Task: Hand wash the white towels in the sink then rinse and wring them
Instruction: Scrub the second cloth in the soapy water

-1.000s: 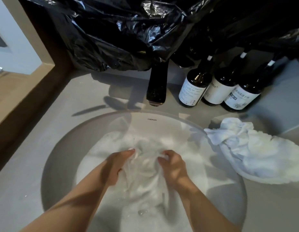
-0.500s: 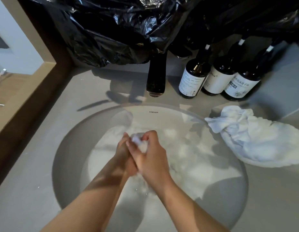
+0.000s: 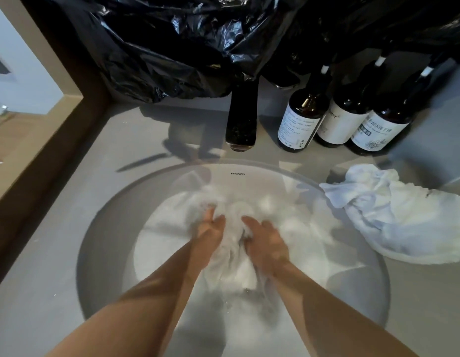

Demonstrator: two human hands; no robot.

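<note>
A round white sink (image 3: pixel 108 228) holds soapy water and a wet white towel (image 3: pixel 231 264), bunched in the middle. My left hand (image 3: pixel 210 228) grips the towel's left side with curled fingers. My right hand (image 3: pixel 265 240) grips its right side, a short gap away. Both hands are partly in the foam, so their fingertips are hidden. A second white towel (image 3: pixel 403 222) lies crumpled on the counter at the sink's right rim, one corner hanging over the edge.
A dark tap spout (image 3: pixel 241 119) stands over the sink's far rim. Three dark bottles (image 3: pixel 301 124) with white labels stand to its right. Black plastic bags (image 3: pixel 172 42) fill the back. A wooden ledge (image 3: pixel 43 150) borders the grey counter on the left.
Half a second ago my hands were pressed together, rubbing a fold of towel. They have now pulled apart, each gripping its own side of the towel lower in the water.
</note>
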